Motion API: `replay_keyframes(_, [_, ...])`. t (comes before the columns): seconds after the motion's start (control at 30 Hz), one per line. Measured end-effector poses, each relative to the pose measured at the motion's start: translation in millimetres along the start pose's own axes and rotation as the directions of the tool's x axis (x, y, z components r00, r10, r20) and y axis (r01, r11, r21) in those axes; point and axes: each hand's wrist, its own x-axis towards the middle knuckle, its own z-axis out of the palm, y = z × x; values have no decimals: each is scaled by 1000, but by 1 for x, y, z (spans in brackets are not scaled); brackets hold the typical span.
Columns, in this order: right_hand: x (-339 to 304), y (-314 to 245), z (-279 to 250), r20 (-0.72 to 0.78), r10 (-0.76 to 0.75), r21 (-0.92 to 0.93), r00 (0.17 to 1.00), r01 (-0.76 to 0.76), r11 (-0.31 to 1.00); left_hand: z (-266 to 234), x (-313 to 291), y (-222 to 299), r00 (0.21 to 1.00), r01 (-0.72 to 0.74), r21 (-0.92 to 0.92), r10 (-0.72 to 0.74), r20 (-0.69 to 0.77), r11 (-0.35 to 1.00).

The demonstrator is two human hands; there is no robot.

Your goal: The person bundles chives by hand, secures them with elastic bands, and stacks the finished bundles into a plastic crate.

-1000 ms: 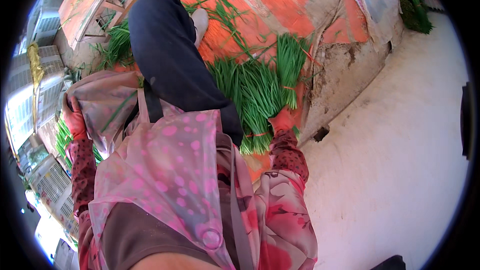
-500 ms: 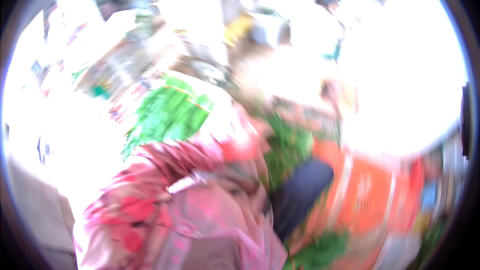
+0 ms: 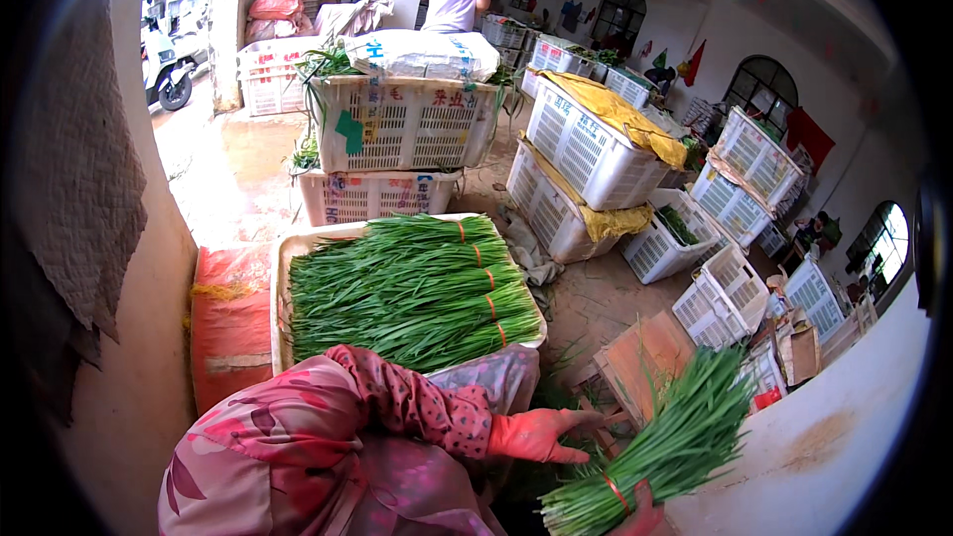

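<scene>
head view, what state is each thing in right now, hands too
left hand: red-gloved, open, reaching over the floor, holding nothing
right hand: mostly hidden, gripping the bundle's base
held chive bundle: tied with a band, tilted up to the right
flat crate of chives: full, banded bundles lying side by side
stacked white crates: covered by a filled sack
tilted white crates: leaning, draped in yellow cloth

A wet concrete floor (image 3: 233, 174) runs between stacked white plastic crates (image 3: 402, 124). Arched windows (image 3: 759, 84) pierce the pale far wall (image 3: 735, 35). A scooter (image 3: 171, 62) stands by the bright doorway.
</scene>
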Motion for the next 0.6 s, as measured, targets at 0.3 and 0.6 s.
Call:
replay_keyframes(0.3, [-17,-7,141,287,-235,-328,929,326,886,-48,11,-34,958,61,-527,-198,-207,848])
replay_keyframes(0.6, [-10,-6,79,165,149,-118,975,-130,984,-56,-5,-39,921,223,-857,-389,28,465])
